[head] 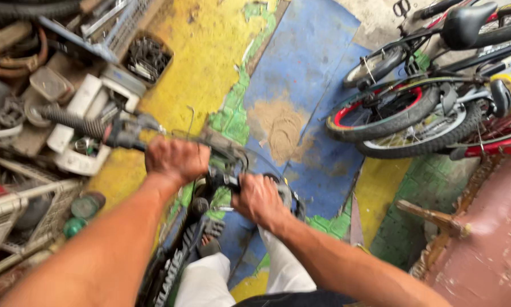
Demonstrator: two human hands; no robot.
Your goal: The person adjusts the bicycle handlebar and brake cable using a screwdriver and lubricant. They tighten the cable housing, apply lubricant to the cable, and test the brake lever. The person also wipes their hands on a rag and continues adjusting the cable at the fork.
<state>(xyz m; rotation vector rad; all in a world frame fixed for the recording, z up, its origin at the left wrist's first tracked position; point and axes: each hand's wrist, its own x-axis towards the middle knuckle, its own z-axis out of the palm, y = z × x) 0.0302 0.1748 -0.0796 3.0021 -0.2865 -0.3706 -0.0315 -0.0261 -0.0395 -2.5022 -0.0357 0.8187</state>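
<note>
Parked bicycles (431, 96) stand on the right, a box of metal parts (146, 58) upper left, over painted floor (301, 62).

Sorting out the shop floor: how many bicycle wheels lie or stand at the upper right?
3 show clearly: a red-rimmed wheel in front, a silver-rimmed wheel just behind it, and a smaller wheel above them. More may be hidden behind the frames.

Bright, even daylight with soft shadows; motion blur smears both hands and the frame edges, which bend outward.
</note>
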